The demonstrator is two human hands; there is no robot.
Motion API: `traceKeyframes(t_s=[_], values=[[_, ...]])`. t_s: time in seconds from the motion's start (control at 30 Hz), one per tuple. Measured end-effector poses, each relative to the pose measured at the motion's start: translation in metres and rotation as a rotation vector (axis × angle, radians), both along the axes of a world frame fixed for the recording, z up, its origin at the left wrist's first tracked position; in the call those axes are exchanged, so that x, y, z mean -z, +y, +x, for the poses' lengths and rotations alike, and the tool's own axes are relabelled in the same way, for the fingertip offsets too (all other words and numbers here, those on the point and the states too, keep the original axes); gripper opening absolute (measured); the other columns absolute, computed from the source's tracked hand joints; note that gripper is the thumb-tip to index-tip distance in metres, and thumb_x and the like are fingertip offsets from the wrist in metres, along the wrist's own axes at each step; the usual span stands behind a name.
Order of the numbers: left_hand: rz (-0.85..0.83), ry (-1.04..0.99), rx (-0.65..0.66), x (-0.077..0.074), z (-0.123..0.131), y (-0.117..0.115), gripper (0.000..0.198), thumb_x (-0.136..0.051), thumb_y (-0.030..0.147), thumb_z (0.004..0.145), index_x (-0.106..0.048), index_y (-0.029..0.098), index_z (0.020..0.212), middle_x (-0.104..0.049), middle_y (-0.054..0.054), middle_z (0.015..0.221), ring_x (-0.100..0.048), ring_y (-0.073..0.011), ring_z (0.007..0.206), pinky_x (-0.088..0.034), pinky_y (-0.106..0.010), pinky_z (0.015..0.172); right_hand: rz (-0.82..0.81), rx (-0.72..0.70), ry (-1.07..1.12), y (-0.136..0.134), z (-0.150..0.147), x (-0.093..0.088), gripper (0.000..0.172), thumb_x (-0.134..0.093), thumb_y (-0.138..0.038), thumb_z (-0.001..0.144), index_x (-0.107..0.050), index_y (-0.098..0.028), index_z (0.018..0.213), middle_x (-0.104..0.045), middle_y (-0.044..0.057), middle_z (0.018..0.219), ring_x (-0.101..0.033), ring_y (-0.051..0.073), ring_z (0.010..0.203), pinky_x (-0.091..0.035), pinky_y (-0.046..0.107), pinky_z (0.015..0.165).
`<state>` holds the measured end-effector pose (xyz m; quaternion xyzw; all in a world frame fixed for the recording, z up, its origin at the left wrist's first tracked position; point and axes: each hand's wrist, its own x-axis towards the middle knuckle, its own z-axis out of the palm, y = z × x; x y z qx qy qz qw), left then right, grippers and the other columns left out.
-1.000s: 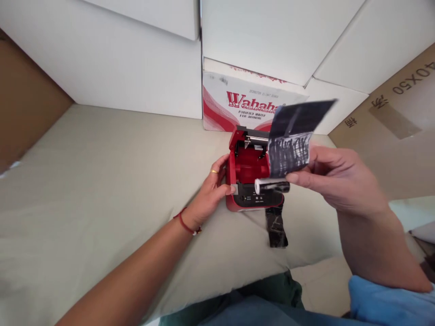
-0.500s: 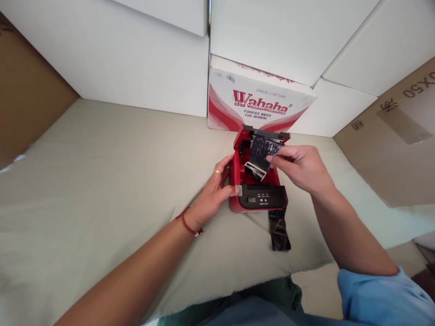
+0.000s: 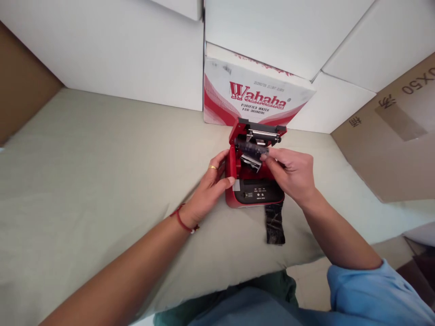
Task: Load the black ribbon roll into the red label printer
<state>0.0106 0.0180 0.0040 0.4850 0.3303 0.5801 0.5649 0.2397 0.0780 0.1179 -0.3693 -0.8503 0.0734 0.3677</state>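
A small red and black label printer (image 3: 260,192) stands on the pale green cloth with its lid (image 3: 261,129) raised. My left hand (image 3: 215,181) grips the printer's left side, fingers along the wall and thumb by the front corner. Over the open bay, my right hand (image 3: 292,170) is closed in a pinch on a dark ribbon (image 3: 251,148), which looks rolled or folded; its far end is near the left wall. Beneath it sits a small black and white piece (image 3: 250,163), partly covered. A strip of crinkled black film (image 3: 274,224) lies on the cloth at the printer's front.
Behind the printer is a white and red Wahaha carton (image 3: 254,90) amid large white boxes (image 3: 136,50). Brown cardboard boxes stand on the right (image 3: 390,136) and left (image 3: 23,86). The cloth-covered surface (image 3: 118,158) ends at a front edge near my body.
My right hand has tipped the dark ribbon from upright to nearly level and lowered it across the bay. My left thumb has slid back along the printer's edge. The view has shifted slightly.
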Motion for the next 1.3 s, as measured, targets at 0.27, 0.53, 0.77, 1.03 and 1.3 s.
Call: traceKeyframes(t_s=[0.27, 0.53, 0.77, 1.03, 1.3], values=[[0.182, 0.199, -0.339, 0.003, 0.005, -0.018, 0.058, -0.07, 0.058, 0.111, -0.058, 0.033, 0.162, -0.053, -0.011, 0.171, -0.051, -0.0346, 0.167, -0.044, -0.061, 0.142, 0.092, 0.079, 0.243, -0.025, 0.015, -0.025, 0.019, -0.078, -0.029, 0.108, -0.094, -0.035, 0.118, -0.093, 0.0, 0.101, -0.088, 0.024, 0.088, -0.071, 0.038, 0.081], [-0.025, 0.218, -0.611, -0.038, 0.004, -0.024, 0.012, -0.075, 0.034, 0.103, -0.082, 0.024, 0.105, -0.076, -0.004, 0.099, -0.072, -0.0198, 0.095, -0.06, -0.034, 0.091, -0.154, 0.04, 0.291, -0.046, 0.008, -0.043, 0.021, -0.074, -0.028, 0.11, -0.094, -0.032, 0.117, -0.092, 0.003, 0.103, -0.087, 0.025, 0.089, -0.071, 0.04, 0.084], [-0.378, 0.185, -0.438, -0.096, 0.01, -0.052, 0.038, -0.082, 0.056, 0.093, -0.076, 0.022, 0.108, -0.078, -0.002, 0.087, -0.06, -0.0143, 0.061, -0.048, -0.029, 0.059, 0.073, -0.249, 0.008, -0.066, 0.027, -0.026, 0.031, -0.069, -0.015, 0.113, -0.09, -0.029, 0.131, -0.093, 0.006, 0.114, -0.086, 0.018, 0.091, -0.066, 0.028, 0.079], [-0.493, 0.313, -0.404, -0.103, 0.023, -0.091, 0.068, -0.095, 0.071, 0.079, -0.063, 0.024, 0.116, -0.077, 0.001, 0.09, -0.055, -0.0103, 0.055, -0.045, -0.025, 0.052, 0.327, -0.375, -0.254, -0.062, 0.05, 0.004, 0.033, -0.066, -0.015, 0.111, -0.082, -0.024, 0.138, -0.09, 0.007, 0.107, -0.068, 0.017, 0.076, -0.053, 0.032, 0.066], [-0.547, 0.259, -0.29, -0.087, 0.046, -0.099, 0.044, -0.098, 0.053, 0.078, -0.07, 0.023, 0.093, -0.072, 0.001, 0.077, -0.063, -0.0149, 0.065, -0.055, -0.027, 0.061, -0.039, -0.373, -0.035, -0.051, 0.035, -0.016, 0.038, -0.053, -0.012, 0.11, -0.084, -0.025, 0.127, -0.09, 0.005, 0.111, -0.083, 0.017, 0.093, -0.065, 0.029, 0.081]])
